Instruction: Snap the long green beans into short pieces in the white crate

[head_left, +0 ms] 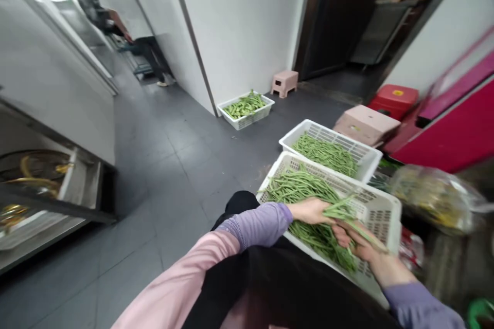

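My left hand (312, 211) is closed around the ends of a small bunch of long green beans (342, 209). Close against it, my right hand (359, 241) has its fingers curled on the same bunch, and one long bean lies along its back. Both hands are over a white perforated basket (389, 216) in front of me. A heap of loose green beans (299, 185) fills the basket's left and near part. The fingertips are partly hidden by the beans.
Behind stands a second white basket (368, 164) of thinner cut beans. Farther off is a basket (247, 121) of green pieces beside a pink stool (284, 82). A plastic bag (432, 195) lies right. A metal shelf (81, 180) stands left; a person (127, 5) sits far back.
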`<state>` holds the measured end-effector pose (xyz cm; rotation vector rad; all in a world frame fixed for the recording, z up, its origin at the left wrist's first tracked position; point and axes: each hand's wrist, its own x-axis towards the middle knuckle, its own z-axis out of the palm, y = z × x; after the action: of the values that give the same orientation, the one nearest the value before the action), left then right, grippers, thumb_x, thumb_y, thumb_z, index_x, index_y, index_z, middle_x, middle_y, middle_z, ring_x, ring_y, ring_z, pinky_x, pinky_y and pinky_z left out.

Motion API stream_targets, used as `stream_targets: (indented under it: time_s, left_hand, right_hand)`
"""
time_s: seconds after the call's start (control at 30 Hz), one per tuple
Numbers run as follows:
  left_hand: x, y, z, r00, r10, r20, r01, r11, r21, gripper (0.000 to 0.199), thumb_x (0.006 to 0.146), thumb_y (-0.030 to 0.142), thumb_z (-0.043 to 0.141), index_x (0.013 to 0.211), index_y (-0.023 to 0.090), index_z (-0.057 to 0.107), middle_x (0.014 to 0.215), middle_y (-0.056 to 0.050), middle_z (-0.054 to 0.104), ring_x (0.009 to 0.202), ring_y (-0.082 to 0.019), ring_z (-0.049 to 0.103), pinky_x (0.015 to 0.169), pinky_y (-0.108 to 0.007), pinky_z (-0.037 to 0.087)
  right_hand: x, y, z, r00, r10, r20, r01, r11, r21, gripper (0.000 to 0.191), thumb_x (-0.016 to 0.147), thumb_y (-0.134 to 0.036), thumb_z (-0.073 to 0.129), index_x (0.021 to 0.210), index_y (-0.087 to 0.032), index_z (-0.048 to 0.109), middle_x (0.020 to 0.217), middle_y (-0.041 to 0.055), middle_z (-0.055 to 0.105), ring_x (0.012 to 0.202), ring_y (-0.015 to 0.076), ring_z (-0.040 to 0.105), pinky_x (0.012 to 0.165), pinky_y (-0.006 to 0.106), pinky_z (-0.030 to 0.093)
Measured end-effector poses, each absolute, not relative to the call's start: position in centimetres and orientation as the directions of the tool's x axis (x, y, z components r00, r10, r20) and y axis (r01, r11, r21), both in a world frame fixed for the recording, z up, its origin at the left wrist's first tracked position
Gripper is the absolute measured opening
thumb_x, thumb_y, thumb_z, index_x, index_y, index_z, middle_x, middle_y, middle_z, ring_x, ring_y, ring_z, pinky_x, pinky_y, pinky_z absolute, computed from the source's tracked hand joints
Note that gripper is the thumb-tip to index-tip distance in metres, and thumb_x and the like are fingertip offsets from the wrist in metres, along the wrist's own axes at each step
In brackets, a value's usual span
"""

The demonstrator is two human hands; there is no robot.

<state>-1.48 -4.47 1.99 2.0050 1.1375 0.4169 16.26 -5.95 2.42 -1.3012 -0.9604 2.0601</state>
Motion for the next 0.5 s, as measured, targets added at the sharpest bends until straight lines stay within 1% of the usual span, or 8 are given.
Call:
stream_targets:
  time_s: [0.07, 0.1, 0.17, 0.23, 0.33, 0.4, 0.43, 0.5]
  left_hand:
    - [-1.6, -4.3, 1.6, 0.556, 0.814, -0.167, 0.423, -0.105, 0.900, 0.018, 0.080, 0.034, 0.069, 0.083, 0.017, 0.064, 0.074, 0.000, 0.064, 0.072, -0.015, 0.062, 0.069, -0.025, 0.048]
    - [-1.7, -4.2, 1.5, 0.564, 0.802, -0.196, 0.331, -0.002, 0.944, 0.021, 0.081, 0.036, 0.069, 0.082, 0.016, 0.062, 0.066, 0.002, 0.059, 0.063, -0.013, 0.058, 0.064, -0.025, 0.046]
    - [-1.7, -4.2, 1.3, 0.574, 0.784, -0.237, 0.211, 0.138, 0.968, 0.024, 0.082, 0.037, 0.068, 0.078, 0.016, 0.059, 0.056, 0.005, 0.049, 0.052, -0.010, 0.048, 0.056, -0.025, 0.042]
    - [-1.6, -4.4, 1.3, 0.600, 0.755, -0.262, 0.233, 0.149, 0.961, 0.027, 0.076, 0.038, 0.074, 0.074, 0.016, 0.059, 0.055, 0.006, 0.049, 0.050, -0.009, 0.044, 0.056, -0.025, 0.041]
    - [-1.1, -4.8, 1.0, 0.632, 0.727, -0.266, 0.329, 0.059, 0.942, 0.032, 0.062, 0.036, 0.086, 0.070, 0.015, 0.064, 0.060, 0.004, 0.056, 0.056, -0.010, 0.049, 0.061, -0.026, 0.043]
    - [-1.0, -4.8, 0.7, 0.548, 0.792, -0.269, 0.278, 0.130, 0.952, 0.031, 0.062, 0.036, 0.086, 0.071, 0.015, 0.065, 0.061, 0.004, 0.057, 0.056, -0.010, 0.050, 0.060, -0.026, 0.043]
    - [-1.1, -4.6, 0.6, 0.450, 0.849, -0.277, 0.198, 0.208, 0.958, 0.030, 0.066, 0.038, 0.084, 0.072, 0.015, 0.064, 0.060, 0.004, 0.056, 0.054, -0.009, 0.049, 0.057, -0.025, 0.042]
    - [-1.6, -3.7, 0.7, 0.197, 0.920, -0.340, -0.043, 0.354, 0.934, 0.032, 0.073, 0.042, 0.078, 0.072, 0.015, 0.061, 0.057, 0.003, 0.053, 0.048, -0.008, 0.045, 0.049, -0.024, 0.039]
  right_hand:
    - [15.7, -6.3, 2.1, -0.420, 0.683, -0.598, -0.036, -0.671, -0.740, 0.042, 0.057, -0.027, 0.085, 0.063, -0.021, 0.044, 0.045, -0.0089, 0.034, 0.035, 0.0043, 0.028, 0.034, 0.017, 0.023]
    - [15.3, -6.6, 1.9, -0.406, 0.678, -0.613, -0.051, -0.686, -0.725, 0.043, 0.053, -0.026, 0.087, 0.065, -0.021, 0.046, 0.045, -0.0103, 0.032, 0.035, 0.0033, 0.026, 0.034, 0.017, 0.022]
    - [14.9, -6.9, 1.7, -0.362, 0.690, -0.627, -0.090, -0.696, -0.713, 0.045, 0.051, -0.027, 0.089, 0.070, -0.020, 0.049, 0.046, -0.0118, 0.030, 0.035, 0.0023, 0.024, 0.034, 0.016, 0.021]
    - [15.1, -6.4, 1.5, -0.298, 0.718, -0.629, -0.127, -0.683, -0.720, 0.044, 0.055, -0.031, 0.089, 0.070, -0.020, 0.049, 0.046, -0.0114, 0.030, 0.035, 0.0027, 0.025, 0.033, 0.015, 0.022]
    - [17.2, -4.2, 1.3, -0.205, 0.747, -0.632, -0.205, -0.664, -0.719, 0.047, 0.064, -0.037, 0.085, 0.066, -0.021, 0.040, 0.045, -0.0098, 0.029, 0.035, 0.0043, 0.027, 0.032, 0.016, 0.026]
    - [19.0, -2.6, 1.0, -0.178, 0.757, -0.628, -0.256, -0.652, -0.713, 0.046, 0.067, -0.040, 0.083, 0.068, -0.022, 0.041, 0.047, -0.0091, 0.030, 0.035, 0.0048, 0.028, 0.032, 0.017, 0.029]
    - [19.6, -2.2, 0.8, -0.184, 0.759, -0.625, -0.264, -0.650, -0.712, 0.044, 0.068, -0.042, 0.083, 0.070, -0.021, 0.044, 0.047, -0.0091, 0.030, 0.035, 0.0047, 0.028, 0.032, 0.016, 0.029]
    - [19.9, -2.4, 0.3, -0.229, 0.754, -0.616, -0.243, -0.657, -0.714, 0.045, 0.066, -0.046, 0.084, 0.072, -0.021, 0.047, 0.048, -0.0097, 0.030, 0.036, 0.0042, 0.028, 0.033, 0.016, 0.028]
